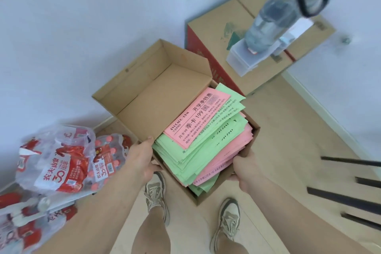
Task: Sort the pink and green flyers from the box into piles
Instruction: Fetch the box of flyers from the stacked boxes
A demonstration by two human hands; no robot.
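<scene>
Got the box mid-frame, left hand and right hand gripping its near sides, pink and green flyers heaped between my fingers.

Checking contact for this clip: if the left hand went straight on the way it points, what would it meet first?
The left hand grips the cardboard box by its side wall, so that wall comes first. The green flyers lie just behind it, though one view leaves depth unsure.
</scene>
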